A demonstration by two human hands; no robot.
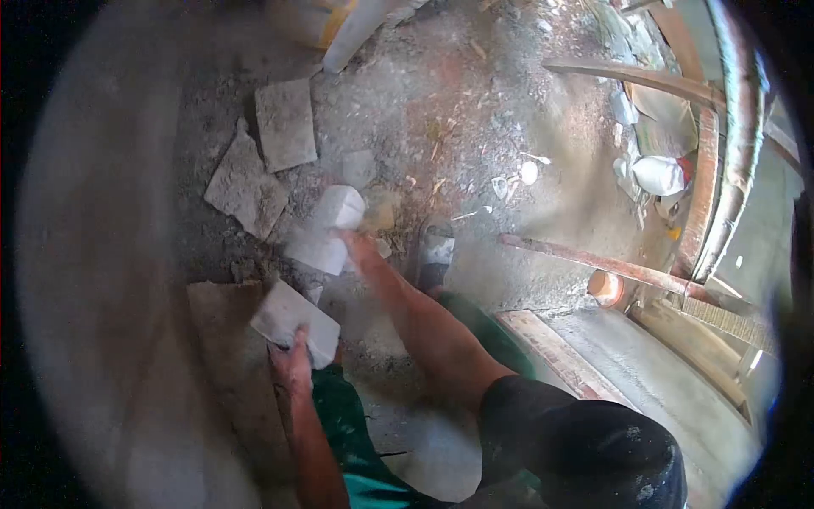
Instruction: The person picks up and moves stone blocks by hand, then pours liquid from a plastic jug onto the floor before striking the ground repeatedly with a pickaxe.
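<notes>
My left hand (pixel 295 360) is closed on a pale rectangular block (pixel 292 318), thumb on its upper face and the other fingers mostly hidden beneath. Slightly farther out, my right hand (pixel 356 243) grips the edge of a second whitish block (pixel 318 246), which has a rounded end (pixel 342 206). A faint blur lies over this second block. Flat grey slabs (pixel 286 125) and a broken-edged slab (pixel 246 188) lie on the rubble beyond my hands.
Grit and debris cover the floor. A long board (pixel 225 339) lies at left. Wooden bars (pixel 593 259) of a frame stand at right, near an orange-and-white cup-like container (pixel 604 288) and a white bag (pixel 659 176). My shoe (pixel 437 250) is beside my right arm.
</notes>
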